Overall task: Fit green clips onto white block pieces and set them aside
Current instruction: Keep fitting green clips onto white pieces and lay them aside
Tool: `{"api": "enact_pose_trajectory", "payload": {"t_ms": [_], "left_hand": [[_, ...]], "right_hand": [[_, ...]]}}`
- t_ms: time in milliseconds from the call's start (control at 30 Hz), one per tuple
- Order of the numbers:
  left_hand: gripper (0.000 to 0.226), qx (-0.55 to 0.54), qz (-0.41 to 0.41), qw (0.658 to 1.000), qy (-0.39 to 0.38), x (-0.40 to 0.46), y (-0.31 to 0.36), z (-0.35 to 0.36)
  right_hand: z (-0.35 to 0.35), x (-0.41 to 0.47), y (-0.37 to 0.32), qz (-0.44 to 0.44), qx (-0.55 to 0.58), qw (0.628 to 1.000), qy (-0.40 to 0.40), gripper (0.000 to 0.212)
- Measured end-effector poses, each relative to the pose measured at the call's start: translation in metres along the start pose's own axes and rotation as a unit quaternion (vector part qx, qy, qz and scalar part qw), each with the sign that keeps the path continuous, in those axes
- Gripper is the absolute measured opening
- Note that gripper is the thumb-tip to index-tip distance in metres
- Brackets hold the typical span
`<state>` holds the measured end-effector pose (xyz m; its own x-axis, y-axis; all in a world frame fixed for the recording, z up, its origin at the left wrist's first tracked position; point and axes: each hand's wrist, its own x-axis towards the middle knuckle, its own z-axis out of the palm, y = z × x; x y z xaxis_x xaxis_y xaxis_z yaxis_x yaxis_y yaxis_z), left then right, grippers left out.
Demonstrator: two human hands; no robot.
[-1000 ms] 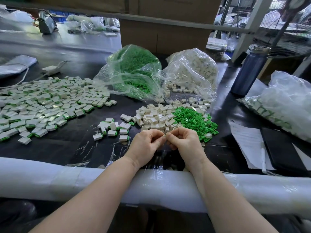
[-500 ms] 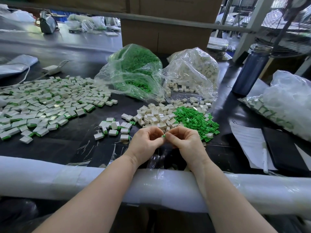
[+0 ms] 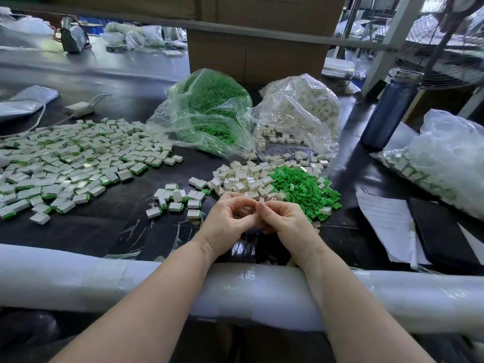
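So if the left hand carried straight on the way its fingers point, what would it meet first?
The right hand: the left hand has its fingertips aimed rightward at it, nearly or already touching. Whatever small piece they hold between them is hidden, so contact depth is uncertain.

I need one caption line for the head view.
Two bare hands meet above loose white plastic blocks and small green plastic clips on a dark worktable.

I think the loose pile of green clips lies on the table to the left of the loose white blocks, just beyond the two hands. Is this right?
Not quite. In the head view the loose green clips lie to the right of the loose white blocks, not left. Both piles do lie just beyond the left hand and right hand.
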<state>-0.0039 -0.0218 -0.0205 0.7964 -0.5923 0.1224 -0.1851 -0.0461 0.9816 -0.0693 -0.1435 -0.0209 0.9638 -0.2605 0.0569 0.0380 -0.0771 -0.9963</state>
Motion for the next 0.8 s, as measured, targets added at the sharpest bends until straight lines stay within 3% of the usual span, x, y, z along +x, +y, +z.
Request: {"api": "enact_pose_trajectory", "payload": {"t_ms": [433,633,800], "left_hand": [[0.022,0.036,0.009,0.999,-0.006,-0.0007,0.0028,0.0016],[0.027,0.037,0.018,0.999,-0.007,-0.0009,0.0023,0.0019],[0.022,0.048,0.022,0.999,-0.007,-0.0008,0.0015,0.0018]], "right_hand": [[0.0007,0.0022,0.0048,0.003,-0.03,0.999,-0.011,0.012],[0.0008,0.0004,0.0028,-0.013,-0.019,1.0,-0.015,0.034],[0.0008,0.0002,0.0023,-0.012,-0.013,1.0,-0.018,0.021]]}}
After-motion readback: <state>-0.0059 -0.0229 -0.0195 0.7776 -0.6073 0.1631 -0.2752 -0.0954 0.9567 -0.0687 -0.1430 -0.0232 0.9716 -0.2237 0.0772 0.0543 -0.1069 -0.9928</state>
